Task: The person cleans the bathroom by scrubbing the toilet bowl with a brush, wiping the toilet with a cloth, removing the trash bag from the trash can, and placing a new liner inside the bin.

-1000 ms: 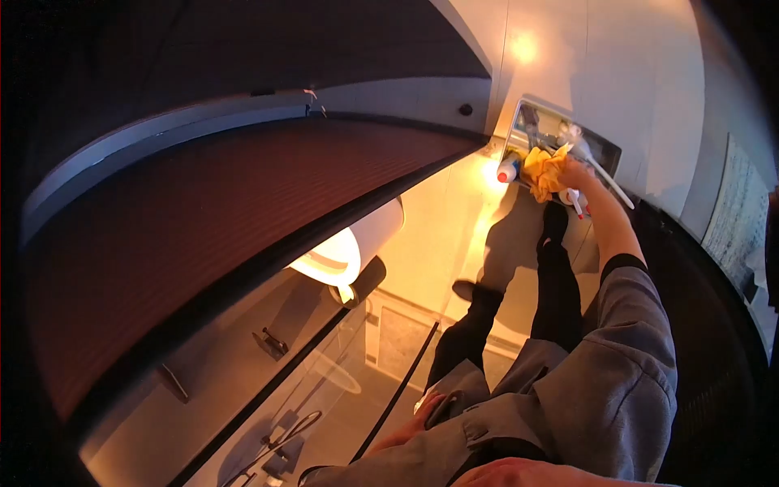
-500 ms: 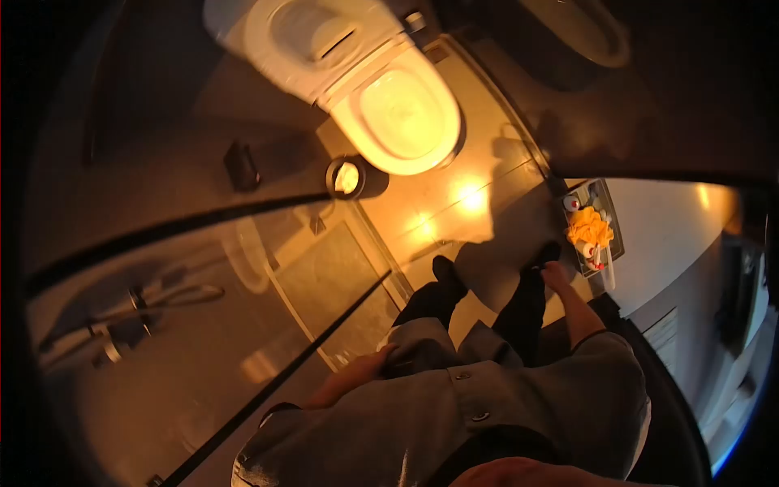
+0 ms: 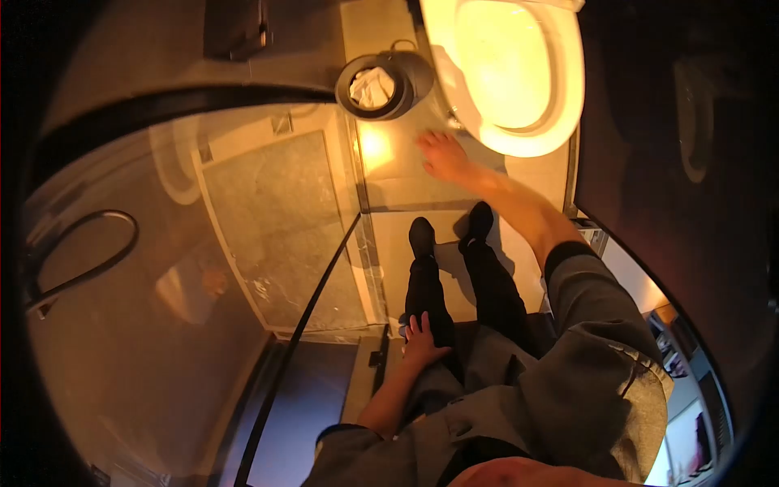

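My right hand (image 3: 445, 156) is stretched out over the floor tiles, between the bin and the toilet, its fingers apart and nothing in it. Low in front of my body, my left hand (image 3: 422, 341) has its fingers spread beside my left leg and holds nothing. A round dark bin (image 3: 344, 99) with crumpled white paper (image 3: 372, 86) inside stands beyond my right hand. The white toilet bowl (image 3: 560, 89) is up and to the right of that hand, with its lid raised.
To the left, a glass panel with a dark edge (image 3: 312, 308) borders the shower floor (image 3: 280, 219). A shower hose (image 3: 122, 217) hangs at the far left. My feet (image 3: 422, 237) stand on pale tiles. A dark cabinet side is at the right.
The view has swung towards the toilet and bin. My right hand has left the yellow cloth at the tray and moved out over the floor. My left hand now shows spread fingers.
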The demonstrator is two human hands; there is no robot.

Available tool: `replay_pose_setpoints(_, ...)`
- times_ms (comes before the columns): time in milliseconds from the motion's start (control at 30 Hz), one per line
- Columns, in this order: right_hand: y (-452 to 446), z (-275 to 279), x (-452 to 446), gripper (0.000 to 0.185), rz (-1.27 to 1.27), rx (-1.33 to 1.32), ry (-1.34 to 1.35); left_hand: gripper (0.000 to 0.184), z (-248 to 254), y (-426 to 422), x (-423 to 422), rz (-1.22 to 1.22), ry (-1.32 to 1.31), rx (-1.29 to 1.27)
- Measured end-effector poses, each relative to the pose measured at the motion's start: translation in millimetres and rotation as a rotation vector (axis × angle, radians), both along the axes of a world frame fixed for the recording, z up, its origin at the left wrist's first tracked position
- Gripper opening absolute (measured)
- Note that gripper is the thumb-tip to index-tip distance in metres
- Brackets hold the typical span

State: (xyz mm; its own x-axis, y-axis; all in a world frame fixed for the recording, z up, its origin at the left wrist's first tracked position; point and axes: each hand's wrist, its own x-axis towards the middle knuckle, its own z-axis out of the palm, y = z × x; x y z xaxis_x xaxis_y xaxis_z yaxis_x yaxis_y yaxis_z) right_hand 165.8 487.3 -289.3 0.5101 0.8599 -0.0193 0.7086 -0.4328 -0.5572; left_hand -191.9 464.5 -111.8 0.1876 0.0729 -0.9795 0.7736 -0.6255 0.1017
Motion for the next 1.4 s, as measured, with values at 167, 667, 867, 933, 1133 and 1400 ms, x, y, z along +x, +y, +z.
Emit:
replay_pose_setpoints(167,120.5,-75.2,61.6,0.033,0.214,-0.322,-0.368,0.107,-12.1,-27.8,-3.1,0.134,-0.029,0.08)
replay_pose_setpoints(667,-49.0,-78.6,-132.9,0.011,0.056,-0.164,-0.173,0.099,-4.4,-0.5,-17.3,0.022,-0.109,0.067)
replay_pose_setpoints(867,-82.3,56.8,-167.7,0.022,0.034,-0.285,0.064,0.096,-12.4,22.7,-25.1,-0.114,-0.116,0.03)
replay_pose_setpoints(933,-94.4,96.6,-168.8,0.024,-0.007,-0.308,0.087,0.096,-14.0,26.6,-27.4,-0.154,-0.092,0.02)
replay_pose_setpoints(1133,-139.3,186.5,-168.1,0.029,-0.141,-0.23,0.202,0.053,-31.4,29.6,-29.8,-0.181,-0.385,-0.015)
replay_pose_setpoints(1400,-199.2,217.3,-182.7,0.024,-0.012,-0.201,0.082,0.069,101.0,-13.9,206.8,-0.29,-1.359,0.022)
